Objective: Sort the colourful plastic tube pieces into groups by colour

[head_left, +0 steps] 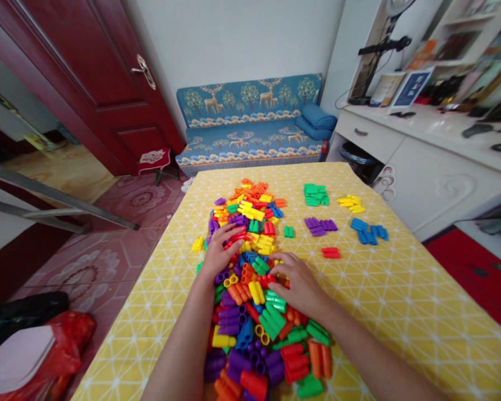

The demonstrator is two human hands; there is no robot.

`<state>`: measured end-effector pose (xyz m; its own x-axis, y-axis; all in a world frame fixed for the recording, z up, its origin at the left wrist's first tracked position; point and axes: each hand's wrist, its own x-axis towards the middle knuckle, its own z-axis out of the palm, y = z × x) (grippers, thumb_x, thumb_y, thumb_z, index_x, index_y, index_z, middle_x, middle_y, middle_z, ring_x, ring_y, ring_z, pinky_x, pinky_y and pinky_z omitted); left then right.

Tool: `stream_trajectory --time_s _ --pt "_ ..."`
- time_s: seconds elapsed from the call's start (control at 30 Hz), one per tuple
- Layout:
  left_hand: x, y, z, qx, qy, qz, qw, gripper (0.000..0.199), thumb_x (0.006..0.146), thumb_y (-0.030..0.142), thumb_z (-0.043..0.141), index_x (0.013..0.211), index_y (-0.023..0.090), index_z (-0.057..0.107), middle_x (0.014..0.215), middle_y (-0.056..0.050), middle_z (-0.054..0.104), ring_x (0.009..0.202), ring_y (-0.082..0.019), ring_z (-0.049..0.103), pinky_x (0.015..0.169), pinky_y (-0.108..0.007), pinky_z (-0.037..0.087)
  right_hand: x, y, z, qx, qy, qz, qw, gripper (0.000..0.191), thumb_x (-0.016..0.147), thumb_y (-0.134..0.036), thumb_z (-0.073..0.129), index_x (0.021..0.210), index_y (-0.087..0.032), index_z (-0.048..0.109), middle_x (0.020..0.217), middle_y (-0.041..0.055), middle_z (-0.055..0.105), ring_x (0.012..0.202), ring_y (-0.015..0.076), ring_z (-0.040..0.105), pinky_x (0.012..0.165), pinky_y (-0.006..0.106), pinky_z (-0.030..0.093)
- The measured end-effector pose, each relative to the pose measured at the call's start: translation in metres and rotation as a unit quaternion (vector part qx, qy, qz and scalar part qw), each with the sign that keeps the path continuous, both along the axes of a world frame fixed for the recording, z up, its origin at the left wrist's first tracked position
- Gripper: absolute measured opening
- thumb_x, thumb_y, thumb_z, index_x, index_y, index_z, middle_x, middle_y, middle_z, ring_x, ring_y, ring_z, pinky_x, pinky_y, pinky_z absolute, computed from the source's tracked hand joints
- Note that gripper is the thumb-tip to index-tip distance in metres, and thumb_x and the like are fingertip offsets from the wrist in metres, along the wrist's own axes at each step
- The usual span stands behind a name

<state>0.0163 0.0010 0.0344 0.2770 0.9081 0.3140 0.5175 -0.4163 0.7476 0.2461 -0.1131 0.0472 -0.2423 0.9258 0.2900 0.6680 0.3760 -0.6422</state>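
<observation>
A long heap of bullet-shaped plastic building pieces [250, 323] in several colours runs down the table. My left hand [220, 253] is over the heap's middle, its fingers and thumb about a red plastic piece [239, 236]. Lower and to the right, my right hand [298, 283] has its thumb and fingers curled around another red plastic piece [268, 280] among green ones. Right of the heap lie sorted groups: green pieces [316, 194], yellow pieces [351, 203], purple pieces [320, 226], blue pieces [368, 231] and red pieces [330, 253].
A yellow patterned cloth [150, 312] covers the table. Behind it stands a blue sofa [250, 128], with a small stool [154, 159] by the red door [92, 72]. A white cabinet [442, 167] is on the right; bags [67, 345] lie on the floor at left.
</observation>
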Motion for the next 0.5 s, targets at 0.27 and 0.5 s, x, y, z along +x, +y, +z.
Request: stream_trajectory --time_s 0.27,0.5 --pt "0.001 -0.001 0.0 0.0 0.003 0.005 1.0 0.035 0.085 0.04 0.063 0.117 0.028 0.07 0.135 -0.006 0.059 0.129 -0.026 0.05 0.113 -0.048 0.035 0.058 0.02 -0.001 0.063 0.13 -0.178 0.973 0.027 0.092 -0.037 0.052 0.108 -0.021 0.066 0.106 0.0074 0.071 0.101 0.0222 0.064 0.091 0.037 0.049" --pt "0.001 -0.001 0.001 0.002 0.007 0.008 1.0 0.034 0.086 0.041 0.062 0.117 0.028 0.07 0.134 -0.007 0.06 0.128 -0.026 0.051 0.112 -0.048 0.036 0.142 0.044 -0.044 0.07 0.018 -0.253 0.965 0.039 0.093 -0.039 0.044 0.113 -0.019 0.07 0.112 0.011 0.07 0.105 0.0262 0.063 0.095 0.043 0.047"
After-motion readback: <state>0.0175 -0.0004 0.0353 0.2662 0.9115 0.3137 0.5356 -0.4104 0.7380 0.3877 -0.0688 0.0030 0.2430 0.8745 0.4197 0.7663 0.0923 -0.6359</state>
